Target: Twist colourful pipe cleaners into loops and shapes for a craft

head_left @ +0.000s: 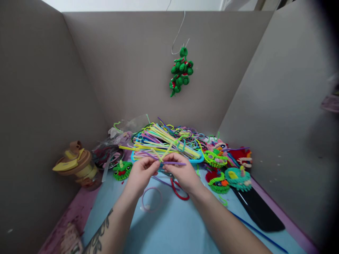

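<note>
My left hand [142, 173] and my right hand [182, 173] are close together over the front of a blue tray. Both pinch a purple pipe cleaner [177, 163], which runs across between the fingertips. A yellow-green pipe cleaner [167, 151] crosses it at the fingers, its ends sticking up; the exact join is partly hidden. Just under my right hand lie scissors with red handles [174, 192], the blades partly covered. A pale purple ring [143, 201] rests on the blue mat below my left hand.
The blue tray [197, 160] holds a heap of colourful pipe cleaners [164, 135]. A green frog-like figure [122, 171] and a lidded cup [84, 165] stand left. Several fuzzy figures [215, 157], a black object [261, 210] and a blue stick [258, 231] lie right. Green pieces [181, 72] hang behind.
</note>
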The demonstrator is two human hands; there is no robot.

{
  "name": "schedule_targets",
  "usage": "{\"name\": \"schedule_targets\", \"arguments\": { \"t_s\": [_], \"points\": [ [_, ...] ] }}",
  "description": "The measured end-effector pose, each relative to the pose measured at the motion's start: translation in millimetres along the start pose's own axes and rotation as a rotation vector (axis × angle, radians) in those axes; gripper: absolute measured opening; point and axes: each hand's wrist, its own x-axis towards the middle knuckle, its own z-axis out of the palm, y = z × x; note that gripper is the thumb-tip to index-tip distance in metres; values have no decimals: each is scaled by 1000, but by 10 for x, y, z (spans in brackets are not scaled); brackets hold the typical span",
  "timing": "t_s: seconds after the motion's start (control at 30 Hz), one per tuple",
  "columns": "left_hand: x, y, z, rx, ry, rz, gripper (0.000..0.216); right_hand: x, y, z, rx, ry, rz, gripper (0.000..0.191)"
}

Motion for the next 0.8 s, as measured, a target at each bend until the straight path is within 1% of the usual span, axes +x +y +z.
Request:
{"name": "schedule_targets", "arguments": {
  "t_s": [0.13, 0.2, 0.3, 0.37, 0.47, 0.57, 0.63, 0.67, 0.73, 0.8],
  "points": [
    [-17, 36, 10, -3, -14, -29, 25, 17, 1, -1, -27, 18, -14, 16],
    [-21, 48, 12, 16, 4, -23, 26, 48, 29, -23, -29, 65, -27, 19],
    [-5, 42, -7, 23, 58, -15, 28, 121, 79, -107, 25, 167, -110, 21],
    [17, 23, -32, -16, 99, -39, 29, 163, 83, -189, 56, 202, -170, 21],
    [55, -22, -68, -92, 141, -76, 32, 164, 11, -286, 2, 231, -222, 18],
    [75, -67, -72, -123, 159, -80, 34, 74, -101, -267, -79, 260, -290, 17],
    [70, -83, -47, -119, 152, -75, 34, -6, -135, -180, -155, 209, -287, 21],
    [62, -85, -28, -114, 143, -74, 33, -40, -130, -124, -201, 150, -258, 23],
    [40, -77, 15, -102, 122, -70, 31, -83, -79, -11, -274, 34, -200, 25],
    [16, -59, 53, -91, 98, -62, 30, -90, -1, 76, -312, -13, -153, 24]
  ]
}}
